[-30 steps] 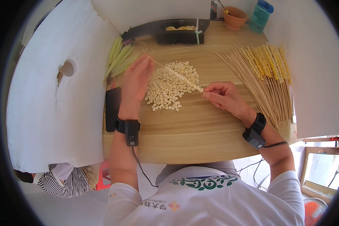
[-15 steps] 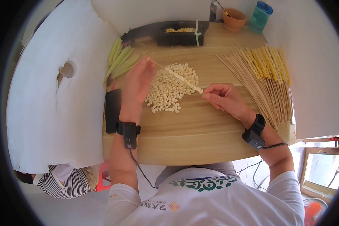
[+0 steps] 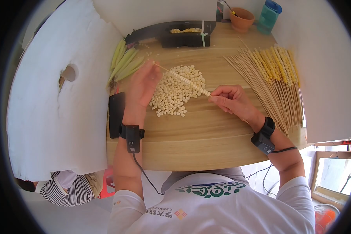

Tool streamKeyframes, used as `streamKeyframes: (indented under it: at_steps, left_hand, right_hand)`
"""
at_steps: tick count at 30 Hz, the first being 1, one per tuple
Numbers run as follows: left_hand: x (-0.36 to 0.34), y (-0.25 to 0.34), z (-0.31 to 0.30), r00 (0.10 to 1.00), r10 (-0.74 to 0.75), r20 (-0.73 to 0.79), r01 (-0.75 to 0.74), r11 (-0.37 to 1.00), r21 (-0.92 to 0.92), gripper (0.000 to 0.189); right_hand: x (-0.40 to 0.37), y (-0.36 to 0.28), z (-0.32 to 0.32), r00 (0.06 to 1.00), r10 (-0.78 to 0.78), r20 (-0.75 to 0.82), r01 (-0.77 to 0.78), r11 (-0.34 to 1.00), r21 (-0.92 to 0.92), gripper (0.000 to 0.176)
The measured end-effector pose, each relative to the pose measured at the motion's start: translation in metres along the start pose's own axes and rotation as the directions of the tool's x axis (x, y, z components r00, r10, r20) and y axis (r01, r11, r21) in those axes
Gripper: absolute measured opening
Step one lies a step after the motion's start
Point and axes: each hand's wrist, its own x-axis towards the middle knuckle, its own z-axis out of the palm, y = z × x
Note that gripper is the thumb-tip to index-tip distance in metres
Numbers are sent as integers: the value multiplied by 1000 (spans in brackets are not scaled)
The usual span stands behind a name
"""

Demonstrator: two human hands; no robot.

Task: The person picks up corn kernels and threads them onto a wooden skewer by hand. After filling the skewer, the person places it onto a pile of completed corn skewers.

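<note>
My right hand (image 3: 232,102) pinches a thin wooden skewer (image 3: 162,67) near its lower end, between thumb and forefinger. Pale corn kernels (image 3: 189,82) are threaded in a row along it, up from the right fingertips. The skewer slants up and left over a loose pile of pale kernels (image 3: 171,99) on the table. At its bare upper tip is my left hand (image 3: 144,82), with its fingers closed together; whatever they hold is too small and blurred to make out.
Bare skewers (image 3: 253,82) and filled yellow corn skewers (image 3: 275,66) lie at the right. Corn husks (image 3: 124,64) and a black phone-like slab (image 3: 117,115) are at the left. Behind stand a black container (image 3: 186,39), clay pot (image 3: 241,20) and teal jug (image 3: 268,17). A person (image 3: 70,189) appears lower left.
Hardly anything differs. My left fingers have shifted very slightly at the skewer's tip, while my right hand keeps its pinch in the same place.
</note>
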Motion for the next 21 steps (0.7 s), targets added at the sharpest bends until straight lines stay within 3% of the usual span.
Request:
streamKeyframes:
  at_steps: [21]
  left_hand:
    - [-13,-19,25,989,-138,-57,143,985,93,14]
  right_hand:
    - [-2,-2,1,1000,-7,-11,7,1000,-9,10]
